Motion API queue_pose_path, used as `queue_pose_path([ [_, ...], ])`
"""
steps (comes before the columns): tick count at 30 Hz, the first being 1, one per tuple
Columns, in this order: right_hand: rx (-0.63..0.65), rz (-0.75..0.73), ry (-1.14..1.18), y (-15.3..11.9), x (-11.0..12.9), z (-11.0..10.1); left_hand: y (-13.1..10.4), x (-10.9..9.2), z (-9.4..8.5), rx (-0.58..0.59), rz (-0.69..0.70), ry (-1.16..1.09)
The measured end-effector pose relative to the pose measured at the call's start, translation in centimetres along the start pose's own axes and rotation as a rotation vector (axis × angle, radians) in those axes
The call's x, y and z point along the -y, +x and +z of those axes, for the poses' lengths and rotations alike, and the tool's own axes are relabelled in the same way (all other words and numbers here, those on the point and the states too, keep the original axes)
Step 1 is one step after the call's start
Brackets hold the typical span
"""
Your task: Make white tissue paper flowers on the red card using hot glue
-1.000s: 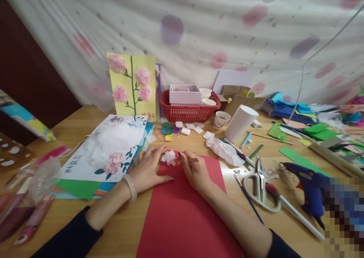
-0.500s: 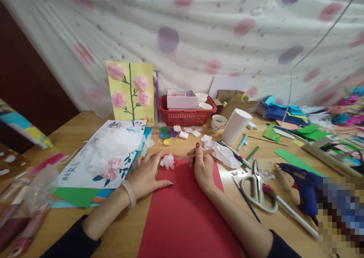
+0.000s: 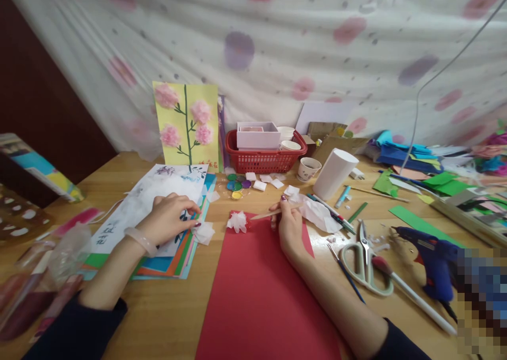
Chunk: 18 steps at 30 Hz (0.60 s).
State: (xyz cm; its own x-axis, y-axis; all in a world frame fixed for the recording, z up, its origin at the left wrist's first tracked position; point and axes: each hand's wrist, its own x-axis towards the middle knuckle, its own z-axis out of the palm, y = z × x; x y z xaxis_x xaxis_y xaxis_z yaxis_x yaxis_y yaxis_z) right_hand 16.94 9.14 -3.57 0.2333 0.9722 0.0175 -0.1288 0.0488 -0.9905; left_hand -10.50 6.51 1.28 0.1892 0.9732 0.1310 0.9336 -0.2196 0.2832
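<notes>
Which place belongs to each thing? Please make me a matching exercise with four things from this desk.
1. wooden stick
2. white paper flower
3. glue gun
4. yellow picture

A. right of the scissors
B. at the far end of the red sheet
C. standing left of the red basket
D. in the right hand

Pairs: 1-D, 2-B, 3-A, 4-C

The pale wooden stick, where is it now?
In the head view, the wooden stick is in the right hand, its tip just right of the white tissue flower near the red sheet's far edge.
</notes>
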Motion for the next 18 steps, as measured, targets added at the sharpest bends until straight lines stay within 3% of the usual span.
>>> queue_pose_path([
  [6,0.027,0.008,-0.017,0.0,0.1,0.0,-0.2,0.3,1.3,0.012,-0.042,0.106],
  [11,-0.004,-0.038,-0.007,-0.4,0.5,0.1,-0.3,-0.1,0.6,0.05,-0.018,0.071],
  [18,0.209,-0.124,-0.105,-1.2,0.6,0.3,-0.3,-1.6,-0.7,-0.016,-0.089,-0.308],
])
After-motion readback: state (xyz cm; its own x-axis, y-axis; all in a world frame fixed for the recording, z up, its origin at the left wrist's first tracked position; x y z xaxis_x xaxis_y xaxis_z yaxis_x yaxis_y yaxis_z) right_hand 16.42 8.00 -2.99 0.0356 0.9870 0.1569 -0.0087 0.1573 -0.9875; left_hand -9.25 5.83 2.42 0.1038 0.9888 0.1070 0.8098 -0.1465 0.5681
